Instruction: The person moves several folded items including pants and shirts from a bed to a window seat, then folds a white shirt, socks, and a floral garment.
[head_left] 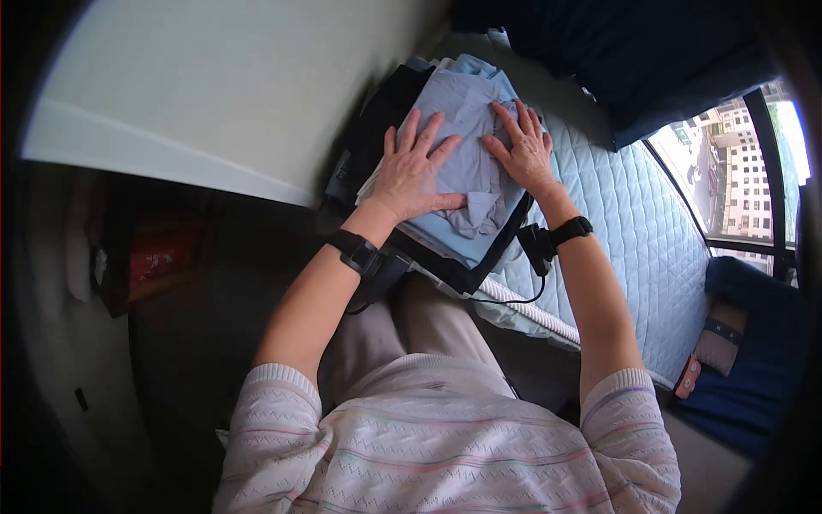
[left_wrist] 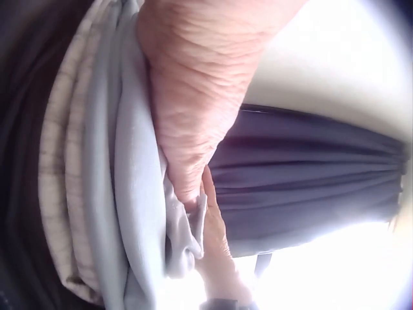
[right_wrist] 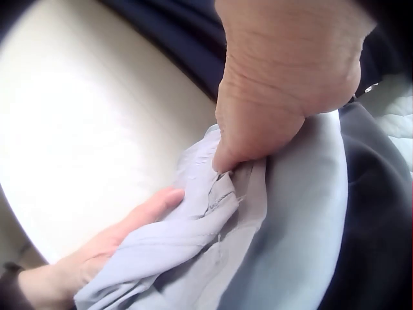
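Observation:
A folded lavender-grey garment (head_left: 467, 163) tops a stack of folded clothes on the bed. My left hand (head_left: 413, 176) lies on its left part, fingers spread, thumb pointing right across the cloth near a rumpled fold. On the right part rests my right hand (head_left: 524, 154), its fingers pointing away from me. Below the garment show light blue cloth (head_left: 467, 248), checked beige layers (left_wrist: 58, 181) and black cloth (head_left: 479, 278). In the right wrist view the garment's creased edge (right_wrist: 222, 200) bunches beside the right hand.
A pale quilted mattress (head_left: 625, 223) extends to the right, towards a window (head_left: 741, 171). Dark blue curtain (head_left: 599, 51) hangs at the back. A cream wall panel (head_left: 214, 94) stands close on the left. Dark blue cloth with a small cushion (head_left: 721, 343) lies at the right.

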The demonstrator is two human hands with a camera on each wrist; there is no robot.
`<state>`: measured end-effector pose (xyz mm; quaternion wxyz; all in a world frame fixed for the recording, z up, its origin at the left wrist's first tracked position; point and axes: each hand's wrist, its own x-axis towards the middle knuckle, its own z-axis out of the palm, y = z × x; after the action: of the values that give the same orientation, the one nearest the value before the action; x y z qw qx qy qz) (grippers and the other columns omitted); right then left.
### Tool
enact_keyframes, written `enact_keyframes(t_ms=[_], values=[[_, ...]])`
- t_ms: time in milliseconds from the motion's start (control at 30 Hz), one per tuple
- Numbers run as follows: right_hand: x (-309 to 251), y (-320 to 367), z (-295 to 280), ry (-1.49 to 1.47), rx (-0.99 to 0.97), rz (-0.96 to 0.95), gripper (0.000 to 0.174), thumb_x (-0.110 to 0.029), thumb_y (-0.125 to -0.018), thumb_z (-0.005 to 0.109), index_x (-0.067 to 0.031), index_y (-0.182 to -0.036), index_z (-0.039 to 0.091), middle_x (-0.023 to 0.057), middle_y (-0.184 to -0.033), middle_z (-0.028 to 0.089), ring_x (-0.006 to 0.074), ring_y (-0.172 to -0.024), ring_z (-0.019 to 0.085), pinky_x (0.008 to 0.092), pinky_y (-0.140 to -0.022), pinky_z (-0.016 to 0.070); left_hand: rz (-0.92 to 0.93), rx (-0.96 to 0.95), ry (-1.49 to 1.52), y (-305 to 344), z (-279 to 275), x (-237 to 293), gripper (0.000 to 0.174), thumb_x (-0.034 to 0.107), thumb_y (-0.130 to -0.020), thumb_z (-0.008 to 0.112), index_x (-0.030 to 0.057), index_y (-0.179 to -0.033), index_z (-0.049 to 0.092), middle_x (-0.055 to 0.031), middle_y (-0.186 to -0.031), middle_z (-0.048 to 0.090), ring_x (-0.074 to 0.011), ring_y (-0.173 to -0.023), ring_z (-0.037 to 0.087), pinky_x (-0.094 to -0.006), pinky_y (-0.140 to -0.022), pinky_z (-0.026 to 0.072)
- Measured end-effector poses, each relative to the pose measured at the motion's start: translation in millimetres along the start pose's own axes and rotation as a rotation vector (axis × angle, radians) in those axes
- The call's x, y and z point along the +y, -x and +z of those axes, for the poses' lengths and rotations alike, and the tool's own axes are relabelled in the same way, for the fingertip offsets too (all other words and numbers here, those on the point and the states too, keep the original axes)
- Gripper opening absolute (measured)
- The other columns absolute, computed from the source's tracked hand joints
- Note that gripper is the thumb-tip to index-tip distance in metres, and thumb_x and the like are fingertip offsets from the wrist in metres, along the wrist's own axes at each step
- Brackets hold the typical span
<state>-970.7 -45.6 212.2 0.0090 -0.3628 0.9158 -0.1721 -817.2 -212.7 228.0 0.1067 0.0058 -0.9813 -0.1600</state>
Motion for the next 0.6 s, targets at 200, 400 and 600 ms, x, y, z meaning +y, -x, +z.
enact_keyframes(t_ms=[200, 400, 600], values=[[25.4, 58.3, -6.2, 0.014, -0.060, -0.139, 0.052, -0.022, -0.088, 0.052, -0.0126, -0.135, 0.034, 0.0202, -0.140, 0.028, 0.0365, -0.128, 0.030, 0.0418, -0.103, 0.0271, -0.130, 0.231, 0.199, 58.2, 12.6, 16.9, 0.061, 0.050, -0.074, 0.060, 0.0134, -0.122, 0.053, -0.0162, -0.139, 0.027, -0.0362, -0.133, 0.014, -0.0577, -0.104, 0.0147], [14.4, 125.0, -25.6, 0.054, -0.140, -0.022, 0.046, -0.025, -0.092, 0.049, -0.0020, -0.130, 0.040, 0.0209, -0.131, 0.042, 0.0332, -0.122, 0.039, 0.0404, -0.100, 0.0305, -0.352, 0.335, 0.326, 207.1, 5.8, 13.8, 0.057, 0.038, -0.077, 0.063, 0.0113, -0.125, 0.050, -0.0179, -0.140, 0.026, -0.0352, -0.134, 0.015, -0.0532, -0.105, 0.0172], [-190.0, 166.7, 12.8, -0.436, -0.357, -0.209, 0.039, -0.020, -0.091, 0.051, -0.0018, -0.126, 0.046, 0.0144, -0.122, 0.052, 0.0215, -0.110, 0.051, 0.0328, -0.091, 0.0402, -1.080, 0.387, 0.444, 435.1, 38.4, -23.9, 0.045, 0.027, -0.077, 0.060, 0.0090, -0.117, 0.051, -0.0186, -0.130, 0.039, -0.0342, -0.125, 0.032, -0.0464, -0.101, 0.0282]])
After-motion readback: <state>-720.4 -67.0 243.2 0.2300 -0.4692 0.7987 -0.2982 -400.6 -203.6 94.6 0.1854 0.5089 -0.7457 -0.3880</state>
